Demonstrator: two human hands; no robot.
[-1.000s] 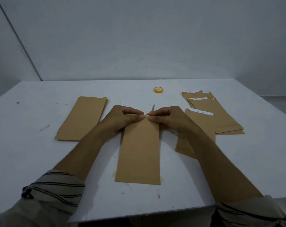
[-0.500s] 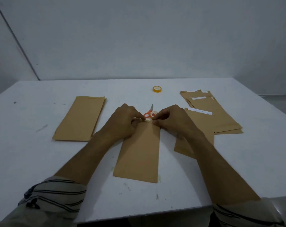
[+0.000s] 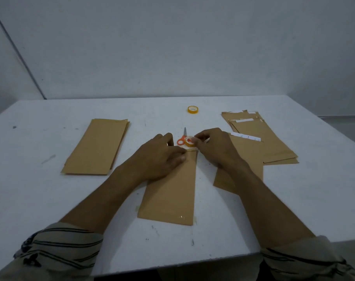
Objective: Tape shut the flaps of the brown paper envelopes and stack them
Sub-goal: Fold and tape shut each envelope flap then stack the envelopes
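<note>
The brown paper envelope (image 3: 170,191) is lying lengthwise on the white tabletop (image 3: 50,199) in front of the person. Its far end is sitting under both hands, and a glossy strip of tape (image 3: 180,217) is showing across its near end. The left hand (image 3: 162,157) is pressing down on the far end with fingers laid nearly flat, gripping nothing. The right hand (image 3: 215,148) is curling its fingertips onto a small roll of tape (image 3: 189,141) at the envelope's far right corner. Orange-handled scissors (image 3: 182,137) are lying just beside that roll. A second yellow roll (image 3: 193,109) is sitting farther back. A neat stack of envelopes (image 3: 97,147) is lying well apart on the left. A looser pile of envelopes (image 3: 270,142) with white strips is lying on the right, and one more envelope (image 3: 247,159) is lying partly under the right forearm.
</note>
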